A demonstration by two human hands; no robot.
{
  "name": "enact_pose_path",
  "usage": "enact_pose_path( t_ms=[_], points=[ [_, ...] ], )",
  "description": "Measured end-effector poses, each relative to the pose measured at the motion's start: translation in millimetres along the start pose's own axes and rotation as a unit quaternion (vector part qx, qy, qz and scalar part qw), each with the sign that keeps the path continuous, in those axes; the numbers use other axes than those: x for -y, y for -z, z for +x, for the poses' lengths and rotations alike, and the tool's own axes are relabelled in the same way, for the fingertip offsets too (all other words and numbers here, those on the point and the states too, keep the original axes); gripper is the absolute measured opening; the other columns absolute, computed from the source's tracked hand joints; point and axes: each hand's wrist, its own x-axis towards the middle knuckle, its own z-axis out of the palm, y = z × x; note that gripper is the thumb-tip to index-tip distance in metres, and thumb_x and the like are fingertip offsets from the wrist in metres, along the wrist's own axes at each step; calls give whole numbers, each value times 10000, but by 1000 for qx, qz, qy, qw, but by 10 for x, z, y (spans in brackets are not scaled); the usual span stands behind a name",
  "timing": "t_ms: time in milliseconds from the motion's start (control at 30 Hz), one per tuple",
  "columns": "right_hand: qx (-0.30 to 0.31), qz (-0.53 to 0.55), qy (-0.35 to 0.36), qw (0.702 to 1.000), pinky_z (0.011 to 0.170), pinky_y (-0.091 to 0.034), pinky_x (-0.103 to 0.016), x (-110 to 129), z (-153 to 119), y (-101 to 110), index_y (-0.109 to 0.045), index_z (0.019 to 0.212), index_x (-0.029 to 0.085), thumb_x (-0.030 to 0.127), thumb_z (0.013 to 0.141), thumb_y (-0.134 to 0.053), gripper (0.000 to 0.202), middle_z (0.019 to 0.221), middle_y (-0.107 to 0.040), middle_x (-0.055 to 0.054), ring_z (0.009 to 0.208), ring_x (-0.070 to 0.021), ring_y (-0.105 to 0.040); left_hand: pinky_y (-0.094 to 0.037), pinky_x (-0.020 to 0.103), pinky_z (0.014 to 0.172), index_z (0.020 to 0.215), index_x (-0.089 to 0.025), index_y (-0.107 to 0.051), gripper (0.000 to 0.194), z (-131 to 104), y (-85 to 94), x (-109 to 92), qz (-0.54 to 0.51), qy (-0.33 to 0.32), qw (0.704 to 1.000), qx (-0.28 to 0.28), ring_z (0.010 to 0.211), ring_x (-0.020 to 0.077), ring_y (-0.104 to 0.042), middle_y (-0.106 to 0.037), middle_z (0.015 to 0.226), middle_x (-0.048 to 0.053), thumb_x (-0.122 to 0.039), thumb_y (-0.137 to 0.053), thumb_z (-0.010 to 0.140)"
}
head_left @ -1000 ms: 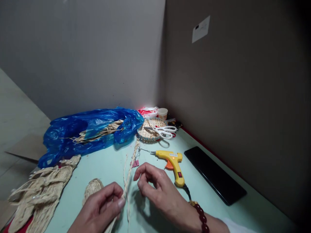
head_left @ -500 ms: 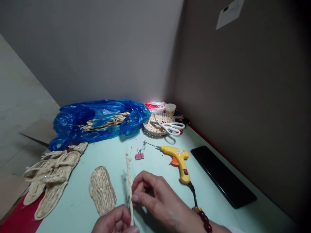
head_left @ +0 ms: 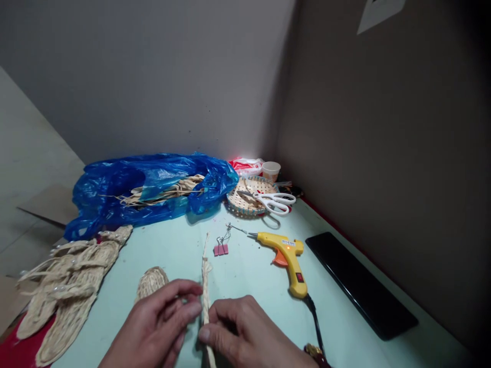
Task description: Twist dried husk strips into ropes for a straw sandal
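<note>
A thin pale straw braid [head_left: 206, 286] stands nearly upright in the middle, with a frayed strand at its top. My right hand [head_left: 245, 332] pinches it low down between thumb and forefinger. My left hand [head_left: 157, 322] is just to the left of the braid, thumb and fingers apart, the fingertips very close to it; whether they touch it I cannot tell. Behind the left hand lies a woven straw sole [head_left: 151, 281], its lower part hidden by that hand. The braid's lower end runs out of view at the bottom.
A yellow glue gun [head_left: 289, 258] and a black phone-like slab [head_left: 360, 281] lie to the right. Further back are a pink binder clip [head_left: 221, 250], white-handled scissors [head_left: 278, 202] on a woven basket [head_left: 245, 208], a paper cup [head_left: 270, 170] and a blue bag [head_left: 111, 176] of straw. Straw sandals [head_left: 76, 291] sit left.
My left hand has let go of the braid's lower part and moved up beside it, covering more of the sole. My right hand now pinches the braid lower down. The view has shifted slightly.
</note>
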Motion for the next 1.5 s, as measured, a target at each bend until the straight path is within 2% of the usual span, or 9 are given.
enact_pose_path(
  t_ms=[267,400,500,733,933,1067,1200,1300,1500],
  points=[
    [-38,-144,56,987,573,-309,-221,5,125,39,-516,728,180,258,933,-475,224,652,-521,29,606,-98,-435,-184,143,361,784,-172,-610,319,451,74,-153,-44,-5,999,28,350,37,-293,-414,425,-98,-475,-704,752],
    [-100,-408,124,899,646,-342,-303,-104,177,2,-604,988,239,287,937,-506,121,895,-619,-53,798,-210,-531,-232,164,386,831,-163,-594,272,711,196,-172,16,-77,996,-33,350,56,-339,-421,434,-107,-424,-653,787],
    [-103,-500,174,842,628,-336,-313,-191,217,-35,-603,890,220,298,869,-621,82,899,-617,-48,785,-220,-534,-283,183,400,873,-170,-586,198,874,221,-166,55,-102,992,-42,344,77,-378,-453,429,-106,-347,-635,800],
    [-134,-536,224,803,564,-302,-308,-342,232,-73,-569,762,181,198,772,-660,92,725,-602,-34,623,-170,-501,-326,203,383,794,-184,-587,133,953,153,-96,118,-104,987,-20,335,100,-396,-435,406,-110,-313,-621,793],
    [-217,-512,180,812,589,-315,-311,-425,201,-127,-534,781,196,50,709,-568,166,672,-578,-11,592,-165,-500,-300,207,397,780,-164,-610,189,911,135,-97,110,-84,990,-5,373,95,-365,-417,436,-96,-347,-594,823],
    [-230,-505,210,805,631,-348,-335,-320,123,104,-532,766,180,50,710,-529,143,683,-573,-33,619,-184,-492,-279,196,469,742,-177,-589,227,838,160,-167,89,-108,990,-30,503,91,-376,-443,570,-71,-373,-585,855],
    [-172,-389,173,889,690,-405,-338,0,-93,455,-584,764,200,151,763,-562,54,819,-596,-49,731,-194,-530,-353,201,578,739,-196,-564,266,709,150,-271,45,-149,987,-49,635,113,-435,-475,676,-56,-423,-582,878],
    [-89,-286,128,946,695,-440,-279,214,-226,616,-679,920,261,129,871,-529,205,880,-618,-22,804,-165,-577,-411,213,585,750,-196,-561,282,583,36,-313,-9,-124,992,8,598,112,-526,-572,694,-38,-434,-544,900],
    [-129,-87,145,977,783,-466,-253,170,-107,632,-624,971,232,231,887,-644,86,893,-676,20,837,-135,-628,-390,195,342,792,-214,-522,321,305,-281,-291,-62,-20,989,132,351,140,-581,-675,559,7,-516,-500,896]
  ],
)
